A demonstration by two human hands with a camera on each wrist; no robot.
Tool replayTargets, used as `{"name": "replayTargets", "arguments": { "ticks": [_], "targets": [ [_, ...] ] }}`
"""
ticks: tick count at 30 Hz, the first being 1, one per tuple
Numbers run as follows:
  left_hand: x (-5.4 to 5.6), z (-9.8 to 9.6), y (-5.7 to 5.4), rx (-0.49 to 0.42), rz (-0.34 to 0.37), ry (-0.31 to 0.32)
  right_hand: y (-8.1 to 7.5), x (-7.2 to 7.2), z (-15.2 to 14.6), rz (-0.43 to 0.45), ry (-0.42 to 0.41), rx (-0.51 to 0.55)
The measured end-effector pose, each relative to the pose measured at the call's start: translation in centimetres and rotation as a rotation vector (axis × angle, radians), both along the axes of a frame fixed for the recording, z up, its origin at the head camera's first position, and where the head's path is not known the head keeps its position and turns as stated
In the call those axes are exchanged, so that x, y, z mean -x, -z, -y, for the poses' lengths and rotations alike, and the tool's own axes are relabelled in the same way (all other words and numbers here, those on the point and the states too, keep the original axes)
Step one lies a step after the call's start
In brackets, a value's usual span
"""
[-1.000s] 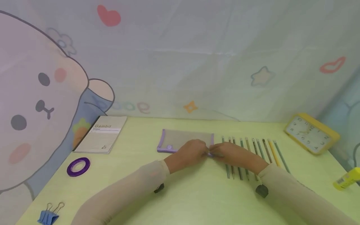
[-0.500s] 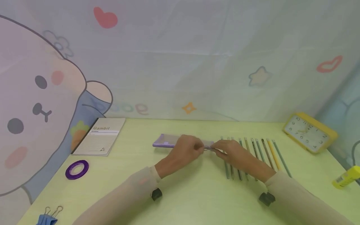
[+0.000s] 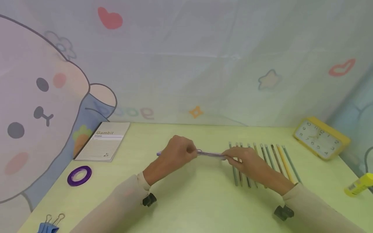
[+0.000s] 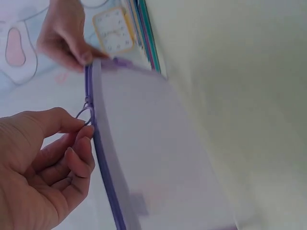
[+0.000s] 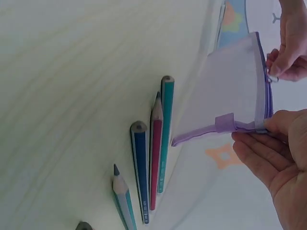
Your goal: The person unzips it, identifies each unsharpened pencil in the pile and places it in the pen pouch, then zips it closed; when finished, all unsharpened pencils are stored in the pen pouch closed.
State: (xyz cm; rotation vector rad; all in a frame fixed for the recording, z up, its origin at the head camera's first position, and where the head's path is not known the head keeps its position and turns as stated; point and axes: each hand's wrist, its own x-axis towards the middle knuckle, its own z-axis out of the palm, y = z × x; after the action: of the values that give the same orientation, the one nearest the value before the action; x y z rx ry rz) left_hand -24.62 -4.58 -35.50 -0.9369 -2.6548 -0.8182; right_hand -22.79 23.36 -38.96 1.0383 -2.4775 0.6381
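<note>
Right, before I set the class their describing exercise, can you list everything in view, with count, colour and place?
Zip pouch: 1, translucent with purple trim, between the hands
Ring pull: 1, greyish, at the pouch's zipped edge
Pencils: 10, mixed colours, in a row, right of centre
Gambit notebook: 1, white, dark spine, back left
Tape roll: 1, purple, left
Binder clip: 1, blue, front left, cut off
Clock: 1, yellow, white face, back right
Glue stick: 1, yellow, right edge
Table: 1, pale yellow-green, beneath
Backdrop: 1, pale, printed, behind
Wrist cameras: 2, black, at the wrists
Sleeves: 2, pale, front
Left hand: 1, bare, pinching the ring pull
Right hand: 1, bare, holding the pouch's end
</note>
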Motion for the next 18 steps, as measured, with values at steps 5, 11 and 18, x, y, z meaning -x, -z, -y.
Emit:
{"name": "replayTargets", "arguments": {
  "ticks": [5, 11, 18],
  "targets": [
    [0.9, 3.0, -0.9, 0.056, 0.044, -0.109, 0.1, 0.6, -0.2, -0.007, 0.022, 0.005],
    [2.3, 7.0, -0.5, 0.053, 0.084, -0.184, 0.4, 1.3, -1.2, -0.017, 0.043, 0.014],
    [2.9, 10.5, -0.3, -0.049, 0.043, -0.277, 0.0, 2.0, -1.3, 0.010, 0.055, 0.062]
  ]
}}
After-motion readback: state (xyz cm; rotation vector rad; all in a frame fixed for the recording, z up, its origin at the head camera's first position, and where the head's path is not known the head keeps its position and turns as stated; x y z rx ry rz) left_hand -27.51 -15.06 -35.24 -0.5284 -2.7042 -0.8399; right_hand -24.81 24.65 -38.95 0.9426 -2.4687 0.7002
